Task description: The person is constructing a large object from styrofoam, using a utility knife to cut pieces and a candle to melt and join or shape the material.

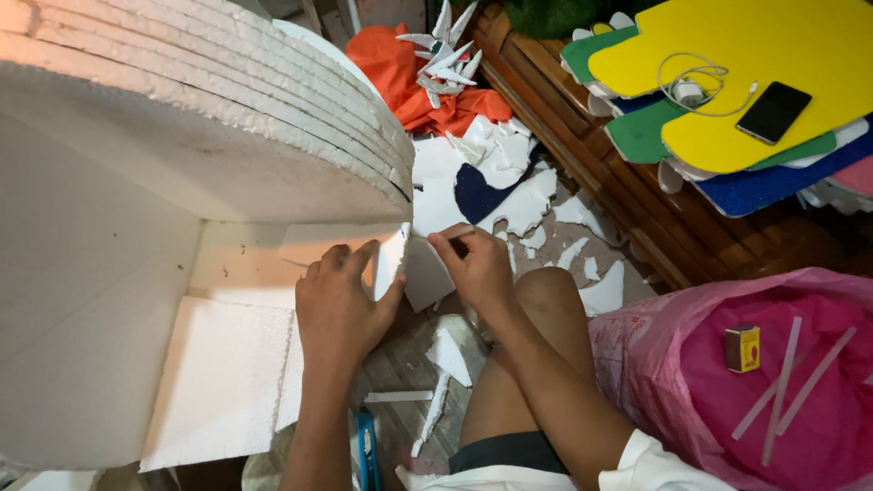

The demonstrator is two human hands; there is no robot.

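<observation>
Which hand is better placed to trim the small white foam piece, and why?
Probably the right hand: its fingertips pinch a thin tool at the foam piece edge, while the left hand steadies it.

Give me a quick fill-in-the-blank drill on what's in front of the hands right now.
1. The left hand and the right hand both hold a piece of white ____ sheet.
2. The dark phone lies on a ____ foam cutout.
3. The small matchbox rests on a ____ plastic bag.
4. The crumpled cloth beyond the foam scraps is ____.

Missing words: foam; yellow; pink; orange
</observation>
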